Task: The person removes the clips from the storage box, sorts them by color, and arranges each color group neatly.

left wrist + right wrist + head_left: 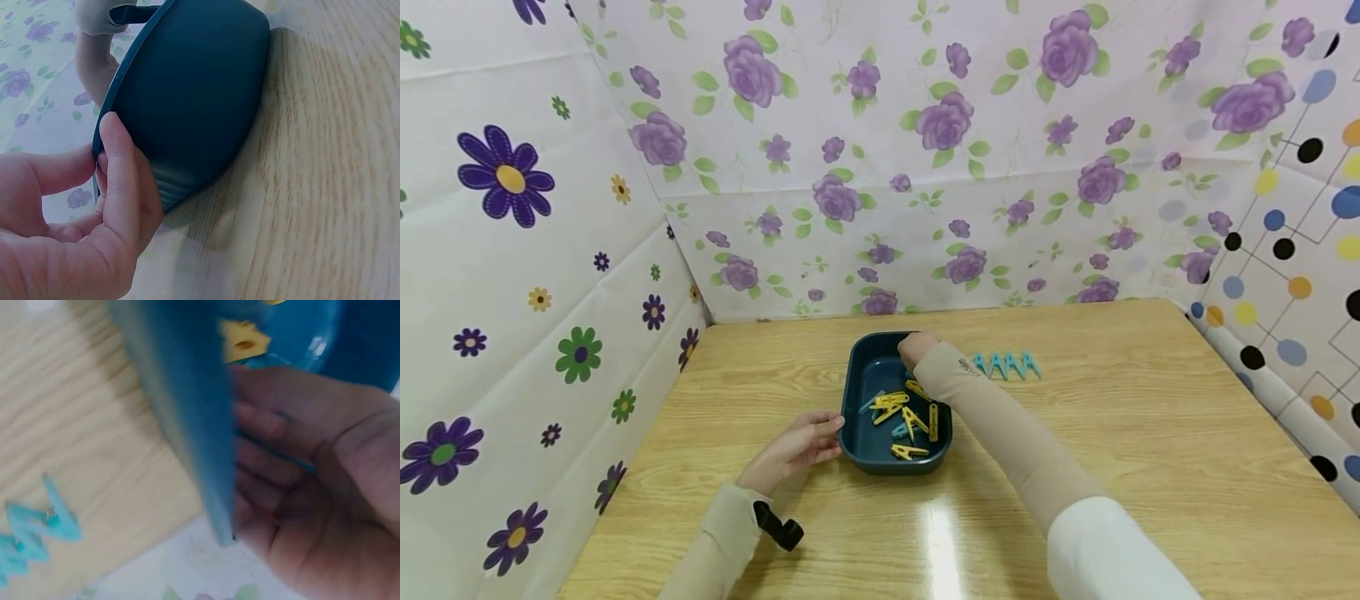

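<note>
Head view: a blue tub (891,467) stands mid-bench (760,375), holding yellow clips (933,422) and blue clips (901,431). At its eight o'clock, the left grip (805,442) pinches the rim (115,94); a tug there could tilt the tub and slide its contents. Towards one o'clock, the right grip (917,348) dips inside, fingers curled; whether it pinches anything I cannot tell. Jumbled clips might snag one another, and the right sleeve (992,408) could knock the turquoise row (1012,360) outside, past two o'clock. Dark lettering (965,364) on that sleeve is too small to read.
</note>
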The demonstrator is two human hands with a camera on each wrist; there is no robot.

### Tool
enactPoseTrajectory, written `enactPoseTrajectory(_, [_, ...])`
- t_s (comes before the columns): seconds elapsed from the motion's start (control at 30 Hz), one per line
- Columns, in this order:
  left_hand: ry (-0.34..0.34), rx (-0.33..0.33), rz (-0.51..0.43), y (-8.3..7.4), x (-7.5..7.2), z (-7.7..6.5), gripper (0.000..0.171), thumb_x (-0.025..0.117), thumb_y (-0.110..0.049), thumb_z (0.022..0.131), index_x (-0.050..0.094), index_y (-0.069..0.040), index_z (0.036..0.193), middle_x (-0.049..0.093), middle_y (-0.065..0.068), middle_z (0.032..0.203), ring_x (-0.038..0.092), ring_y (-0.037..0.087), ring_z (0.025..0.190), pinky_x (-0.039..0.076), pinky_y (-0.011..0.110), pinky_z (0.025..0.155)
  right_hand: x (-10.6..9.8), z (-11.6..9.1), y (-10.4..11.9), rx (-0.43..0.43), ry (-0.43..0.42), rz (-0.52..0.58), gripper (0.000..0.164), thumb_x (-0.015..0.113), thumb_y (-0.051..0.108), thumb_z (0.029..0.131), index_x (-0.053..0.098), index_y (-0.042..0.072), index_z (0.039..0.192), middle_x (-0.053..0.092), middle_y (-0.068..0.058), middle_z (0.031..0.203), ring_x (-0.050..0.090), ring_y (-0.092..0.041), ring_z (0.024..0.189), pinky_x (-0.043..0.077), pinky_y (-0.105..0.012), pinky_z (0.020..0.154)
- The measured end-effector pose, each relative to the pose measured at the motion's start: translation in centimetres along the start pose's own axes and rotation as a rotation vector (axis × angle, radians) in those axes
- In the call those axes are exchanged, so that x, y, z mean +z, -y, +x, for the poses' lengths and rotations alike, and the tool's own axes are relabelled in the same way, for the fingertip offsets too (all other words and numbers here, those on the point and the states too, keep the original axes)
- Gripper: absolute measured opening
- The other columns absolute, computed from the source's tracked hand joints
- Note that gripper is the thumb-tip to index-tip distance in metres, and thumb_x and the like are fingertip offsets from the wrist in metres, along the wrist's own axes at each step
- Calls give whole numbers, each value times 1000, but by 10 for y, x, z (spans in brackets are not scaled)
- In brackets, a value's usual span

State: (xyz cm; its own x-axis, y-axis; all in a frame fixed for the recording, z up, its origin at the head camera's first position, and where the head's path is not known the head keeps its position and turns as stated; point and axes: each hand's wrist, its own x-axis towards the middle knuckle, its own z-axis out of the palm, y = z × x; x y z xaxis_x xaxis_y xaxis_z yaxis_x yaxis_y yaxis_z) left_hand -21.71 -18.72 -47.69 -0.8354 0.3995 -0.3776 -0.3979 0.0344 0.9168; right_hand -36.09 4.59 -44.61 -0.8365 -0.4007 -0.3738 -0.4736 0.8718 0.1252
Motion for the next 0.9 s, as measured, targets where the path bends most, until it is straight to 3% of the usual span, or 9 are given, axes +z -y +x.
enactPoseTrajectory(0.07, [2, 2, 0, -1, 1, 0, 37, 56, -21, 99, 48, 5, 124, 61, -1, 86, 61, 7, 73, 55, 19, 70, 18, 24, -8, -23, -42, -47, 28, 61, 10, 94, 64, 12, 121, 66, -12, 113, 65, -23, 97, 55, -38, 75])
enactPoseTrajectory(0.13, [5, 4, -2, -1, 1, 0, 37, 56, -21, 99, 48, 6, 124, 61, -1, 86, 61, 7, 73, 55, 19, 70, 27, 38, -12, -19, -20, -65, 27, 65, 13, 92, 64, 12, 119, 67, -12, 112, 65, -24, 95, 56, -40, 75])
enactPoseTrajectory(0.2, [8, 6, -5, -2, 1, 0, 34, 56, -20, 99, 49, 5, 122, 61, -1, 86, 61, 7, 73, 55, 19, 70, 25, 32, -11, -18, -12, -62, 24, 67, 14, 91, 66, 11, 115, 67, -12, 108, 65, -23, 92, 56, -38, 72])
enactPoseTrajectory(0.3, [11, 10, -7, -1, 1, 0, 29, 56, -19, 99, 51, 3, 117, 61, -1, 85, 61, 7, 73, 55, 19, 70, 2, -1, 1, 28, 53, -7, 27, 65, 13, 93, 64, 10, 119, 66, -12, 114, 64, -23, 99, 56, -38, 79])
enactPoseTrajectory(0.37, [14, 12, -5, -1, 1, 0, 27, 56, -19, 99, 52, 2, 116, 61, -1, 85, 61, 7, 73, 55, 19, 70, -9, -20, 6, 20, 45, 7, 25, 63, 11, 94, 64, 10, 118, 67, -11, 112, 63, -21, 94, 54, -35, 76])
enactPoseTrajectory(0.53, [10, 9, 1, 0, 1, 0, 29, 56, -21, 99, 52, 2, 117, 61, -2, 84, 61, 7, 73, 55, 19, 70, -22, -37, 5, -37, 83, 90, 18, 59, 8, 93, 60, 10, 111, 61, -6, 99, 46, -15, 74, 37, -31, 64])
enactPoseTrajectory(0.7, [0, 5, 17, 0, 1, -1, 35, 55, -21, 100, 49, 5, 123, 63, -1, 88, 61, 8, 75, 55, 20, 72, -30, -28, 3, -43, 192, 222, 10, 60, 5, 87, 64, 14, 85, 53, 0, 78, 36, -14, 62, 32, -29, 57])
enactPoseTrajectory(0.8, [-9, 3, 25, 0, 1, -1, 37, 55, -21, 100, 48, 6, 124, 62, -1, 89, 60, 8, 77, 55, 21, 72, -30, -22, 2, -82, 194, 263, 20, 61, 4, 86, 63, 17, 71, 46, 3, 63, 31, -13, 54, 30, -29, 52])
enactPoseTrajectory(0.9, [-15, -2, 25, 0, 2, -1, 38, 55, -22, 100, 48, 6, 124, 62, -1, 89, 60, 9, 77, 55, 21, 73, -32, -23, 1, -160, 176, 333, 21, 61, 4, 88, 60, 14, 70, 41, 2, 58, 30, -13, 51, 31, -29, 52])
